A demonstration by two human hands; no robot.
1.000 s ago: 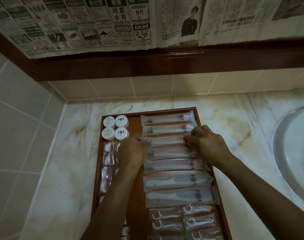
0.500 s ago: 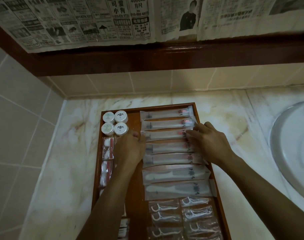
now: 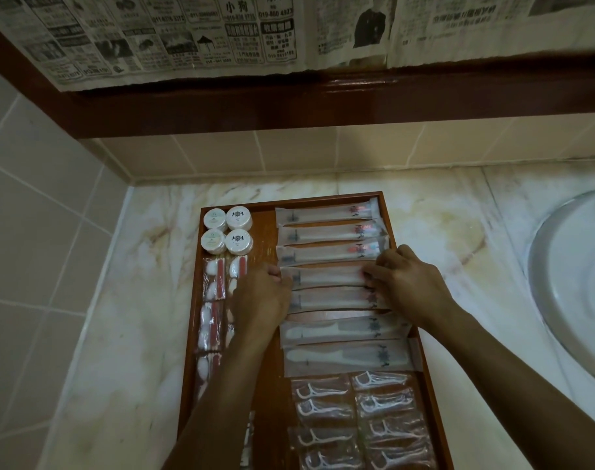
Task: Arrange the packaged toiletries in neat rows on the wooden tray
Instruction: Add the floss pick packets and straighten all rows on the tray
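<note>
The 4th toothbrush packet (image 3: 326, 277) from the far end of the wooden tray (image 3: 260, 395) is pinched at its 9 o'clock end by the left hand (image 3: 260, 296) and at its 3 o'clock end by the right hand (image 3: 403, 283), fingers curled on it. 5 toothbrush packets are counted in the row, then 2 comb packets (image 3: 345, 357) and 8 floss-pick packets (image 3: 357, 422) toward 6 o'clock. 4 round soaps (image 3: 227, 230) are set at 10 o'clock. Both forearms are extended from 6 o'clock. A sink (image 3: 574, 286) is seen at 3 o'clock.

Dim, underexposed wide-angle view, edges bowed, slightly soft.
</note>
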